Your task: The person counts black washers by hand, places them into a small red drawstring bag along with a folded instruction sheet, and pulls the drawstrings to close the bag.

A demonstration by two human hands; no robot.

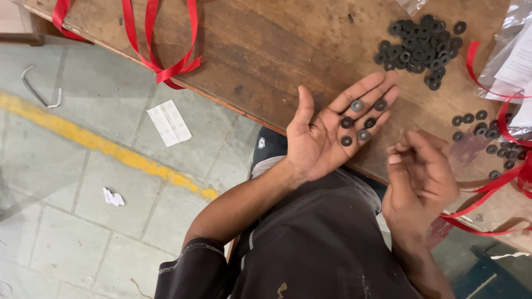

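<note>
Left hand [327,133], palm up and spread wide over the table edge, carrying six small dark washers [360,119] on the fingers and upper palm: two near the fingertips, two at mid-finger, two toward the palm. Right hand [418,174], just beside it, fingers curled narrowly inward with the tips pinched together; whether they grip anything cannot be told, though a thin pale sliver shows at the fingertips.

Beyond the left fingertips, a dense pile of dark washers [419,44] lies on the wooden table [266,50], too heaped to count. A second, looser scatter of washers [485,135], roughly a dozen and a half, lies above and to the right of the right hand.

Two runs of red ribbon: one looped ribbon [160,66] draped over the table's far-left edge, another red ribbon [499,182] curling beside the right hand. Clear plastic bags [512,61] holding white paper sit at the right margin.

On the grey tiled floor [66,221]: one white rectangular label [170,123], one crumpled white scrap [113,197], a bent pale wire [39,91], and a worn yellow stripe [100,144] running diagonally.
</note>
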